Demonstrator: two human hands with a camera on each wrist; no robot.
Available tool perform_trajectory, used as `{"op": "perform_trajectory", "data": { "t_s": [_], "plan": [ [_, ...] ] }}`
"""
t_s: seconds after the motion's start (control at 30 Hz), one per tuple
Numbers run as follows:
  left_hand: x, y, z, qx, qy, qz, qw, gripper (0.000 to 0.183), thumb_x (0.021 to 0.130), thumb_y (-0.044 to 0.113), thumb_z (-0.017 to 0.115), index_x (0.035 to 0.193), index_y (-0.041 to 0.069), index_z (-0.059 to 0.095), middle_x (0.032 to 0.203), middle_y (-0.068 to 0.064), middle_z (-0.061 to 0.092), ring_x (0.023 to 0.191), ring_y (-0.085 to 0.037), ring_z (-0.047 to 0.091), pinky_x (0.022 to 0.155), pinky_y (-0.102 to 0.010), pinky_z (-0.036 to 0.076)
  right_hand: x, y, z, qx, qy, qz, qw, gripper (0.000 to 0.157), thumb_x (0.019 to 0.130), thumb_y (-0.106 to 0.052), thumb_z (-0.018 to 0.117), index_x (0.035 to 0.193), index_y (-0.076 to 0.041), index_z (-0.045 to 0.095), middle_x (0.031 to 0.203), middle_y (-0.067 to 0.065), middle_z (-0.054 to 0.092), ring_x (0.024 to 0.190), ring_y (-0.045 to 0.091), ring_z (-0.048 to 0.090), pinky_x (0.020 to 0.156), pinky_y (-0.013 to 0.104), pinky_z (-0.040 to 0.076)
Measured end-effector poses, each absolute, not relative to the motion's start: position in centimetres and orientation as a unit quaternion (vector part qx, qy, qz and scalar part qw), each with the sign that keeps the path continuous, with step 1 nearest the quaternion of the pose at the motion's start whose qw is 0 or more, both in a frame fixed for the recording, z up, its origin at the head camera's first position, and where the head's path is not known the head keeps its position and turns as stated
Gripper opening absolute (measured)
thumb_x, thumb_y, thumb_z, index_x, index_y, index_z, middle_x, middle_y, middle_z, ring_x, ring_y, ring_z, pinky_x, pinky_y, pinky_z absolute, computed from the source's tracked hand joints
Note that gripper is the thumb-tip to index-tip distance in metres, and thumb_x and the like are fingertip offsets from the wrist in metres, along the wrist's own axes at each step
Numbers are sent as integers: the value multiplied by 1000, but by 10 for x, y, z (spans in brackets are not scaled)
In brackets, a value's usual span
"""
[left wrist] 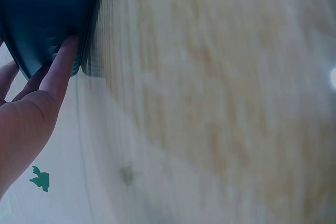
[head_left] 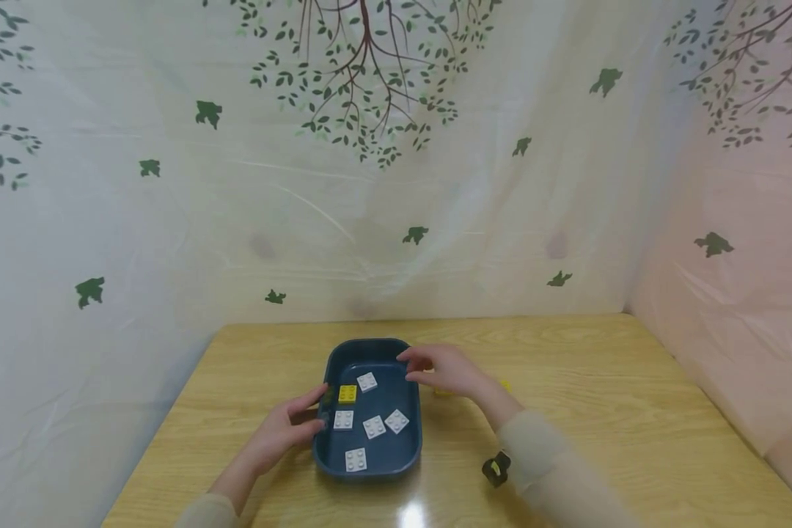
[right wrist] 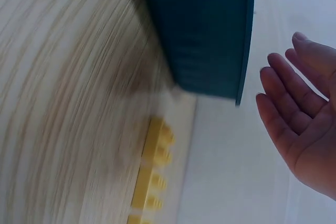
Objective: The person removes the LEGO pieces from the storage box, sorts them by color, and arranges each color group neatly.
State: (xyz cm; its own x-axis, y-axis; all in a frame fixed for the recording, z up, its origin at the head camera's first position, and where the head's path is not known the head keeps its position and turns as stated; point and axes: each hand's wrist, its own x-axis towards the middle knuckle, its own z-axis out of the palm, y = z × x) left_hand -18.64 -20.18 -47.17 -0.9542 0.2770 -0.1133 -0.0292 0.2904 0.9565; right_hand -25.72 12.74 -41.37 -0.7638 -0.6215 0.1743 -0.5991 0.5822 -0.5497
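A dark blue tray [head_left: 369,475] lies on the table, with several white bricks [head_left: 374,427] and one yellow brick [head_left: 347,394] spread inside. My left hand [head_left: 280,433] touches the tray's left side, its fingers extended against the outer wall in the left wrist view. Above the right rim, near the far corner, hovers my right hand [head_left: 445,368]. Its fingers are loosely bent with nothing between them, as the right wrist view shows beside the tray wall [right wrist: 205,35]. Yellow bricks [right wrist: 149,182] stand in a row on the table right of the tray, mostly hidden by the right hand and forearm in the head view.
The wooden table [head_left: 600,411] extends to both sides of the tray. A pale curtain [head_left: 343,242] printed with leaves and branches hangs behind it and along the sides. A small black device [head_left: 496,469] sits by the right sleeve.
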Motion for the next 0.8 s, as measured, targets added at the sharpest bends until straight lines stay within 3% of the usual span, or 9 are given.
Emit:
{"op": "perform_trajectory", "data": {
  "t_s": [0.2, 0.43, 0.67, 0.8],
  "plan": [
    [-186, -202, -471, 79, 791, 592, 131, 63, 93, 14, 68, 151, 12, 43, 155, -19, 37, 131, -42, 47, 100, -44, 49, -258, 100, -415, -341, 888, -306, 42, 34, 94, -23, 70, 126, -12, 66, 101, -7, 69, 90, 10, 61, 84, 30, 54],
    [-185, -202, -470, 80, 790, 594, 132, 62, 94, 15, 68, 151, 14, 43, 154, -20, 37, 131, -41, 48, 98, -43, 50, -259, 69, -426, -343, 887, -304, 49, 36, 93, -23, 71, 128, -16, 66, 115, -3, 68, 103, 11, 61, 95, 31, 50],
    [-185, -204, -472, 92, 783, 600, 136, 62, 94, 14, 66, 151, 12, 42, 154, -22, 36, 130, -42, 48, 96, -42, 52, -260, 46, -434, -359, 877, -313, 58, 40, 92, -18, 71, 130, -10, 64, 124, 7, 67, 112, 17, 60, 103, 37, 45],
    [-185, -204, -472, 97, 781, 601, 137, 62, 94, 12, 65, 151, 10, 41, 154, -25, 35, 130, -44, 47, 95, -42, 52, -262, 37, -441, -349, 886, -299, 64, 41, 92, -19, 72, 132, -12, 63, 128, 3, 65, 120, 17, 56, 107, 37, 41]
  ]
}}
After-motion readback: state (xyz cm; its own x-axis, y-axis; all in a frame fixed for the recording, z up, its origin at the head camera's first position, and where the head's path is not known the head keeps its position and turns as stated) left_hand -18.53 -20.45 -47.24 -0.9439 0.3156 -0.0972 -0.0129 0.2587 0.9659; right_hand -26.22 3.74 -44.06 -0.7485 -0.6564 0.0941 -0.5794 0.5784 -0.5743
